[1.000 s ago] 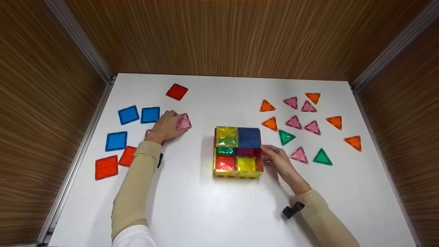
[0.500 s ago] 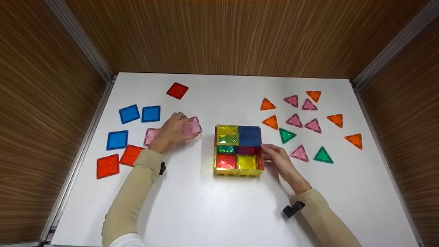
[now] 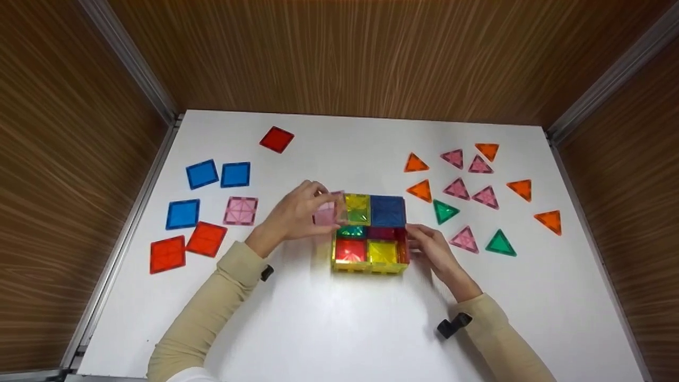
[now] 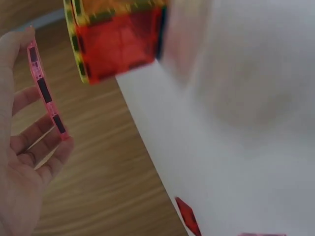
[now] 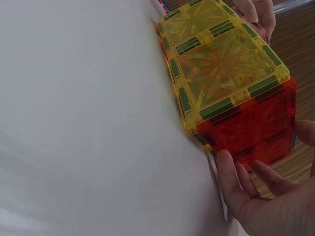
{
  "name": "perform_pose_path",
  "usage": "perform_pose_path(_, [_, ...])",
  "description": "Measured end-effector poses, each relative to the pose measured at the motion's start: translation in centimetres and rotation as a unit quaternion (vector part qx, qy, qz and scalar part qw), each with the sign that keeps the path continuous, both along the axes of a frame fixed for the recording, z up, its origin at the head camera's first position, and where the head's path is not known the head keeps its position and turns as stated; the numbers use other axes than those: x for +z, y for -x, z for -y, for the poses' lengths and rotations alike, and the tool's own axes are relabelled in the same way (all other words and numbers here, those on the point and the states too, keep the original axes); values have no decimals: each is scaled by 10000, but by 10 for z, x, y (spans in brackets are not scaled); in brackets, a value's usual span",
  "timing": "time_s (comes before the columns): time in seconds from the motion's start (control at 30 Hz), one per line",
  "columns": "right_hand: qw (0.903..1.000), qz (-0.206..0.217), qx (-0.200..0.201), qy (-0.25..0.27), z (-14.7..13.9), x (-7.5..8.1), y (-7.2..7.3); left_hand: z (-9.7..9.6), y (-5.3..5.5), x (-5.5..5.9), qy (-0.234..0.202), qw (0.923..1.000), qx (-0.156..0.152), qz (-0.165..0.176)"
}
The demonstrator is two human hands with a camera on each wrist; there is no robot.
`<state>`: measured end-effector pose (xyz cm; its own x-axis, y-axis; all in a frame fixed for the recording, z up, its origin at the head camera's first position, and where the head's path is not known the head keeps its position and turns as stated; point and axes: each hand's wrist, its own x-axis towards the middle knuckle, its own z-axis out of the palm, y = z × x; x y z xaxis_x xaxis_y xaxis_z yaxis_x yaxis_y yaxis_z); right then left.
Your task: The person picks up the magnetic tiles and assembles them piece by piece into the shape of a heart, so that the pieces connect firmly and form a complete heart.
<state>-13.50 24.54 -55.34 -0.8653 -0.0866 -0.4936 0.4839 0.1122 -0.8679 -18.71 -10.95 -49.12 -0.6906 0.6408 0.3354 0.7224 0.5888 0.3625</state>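
Wide white table [image 3: 329, 323] here, and near its middle sits the box of coloured tiles [image 3: 370, 267], two squares along each side, so no long axis to call. A yellow square [image 3: 358, 209] and a blue square [image 3: 387, 211] roof the half toward the far edge; the near half looks uncovered.

Now the hands! The right hand [image 3: 432, 249] has its fingers against the red wall [image 5: 253, 123], facing the table's right edge, touching it, not clenched. Opposite, the left hand [image 3: 297, 215] pinches a pink tile [image 3: 324, 213], and I'd say everything turns on this: the tile is at the box's far left corner, overlapping the yellow square in the head view. Touching or just clear? Can't tell. The box lies rightward of the left hand, the hand nearer the tile. Square, no long axis; it seems tilted, its free edge pointing toward the table's right edge.

Toward the left edge: blue tiles [image 3: 183, 214], red tiles [image 3: 167, 254], a loose pink square [image 3: 241, 211]; near the far edge, a dark red tile [image 3: 277, 139].

Smallest, out right: orange triangles [image 3: 550, 220], pink triangles [image 3: 465, 240], green triangles [image 3: 501, 243], all scattered.
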Motion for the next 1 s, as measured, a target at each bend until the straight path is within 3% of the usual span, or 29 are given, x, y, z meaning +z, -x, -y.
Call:
perform_pose_path(0.1, [10000, -43, 19, 26, 0, -1, -1, -11, -14, -1, 19, 9988, -376, -325])
perform_pose_path(0.27, [9998, -177, -51, 59, 1, -4, -3, -28, -37, -5, 365, 9977, -557, -95])
perform_pose_path(0.37, [9997, -228, -79, 60, 2, -4, -2, -36, -44, -10, 517, 9971, -560, -24])
perform_pose_path(0.53, [9998, -184, -25, 0, 2, -3, -1, -41, -45, -19, 597, 9959, -667, -159])
perform_pose_path(0.73, [9999, -134, 50, 15, 1, -1, 0, -42, -41, -21, 855, 9937, -699, -205])
perform_pose_path(1.0, [9999, -165, -50, 9, 5, -4, 1, -36, -39, -24, 741, 9945, -729, -158])
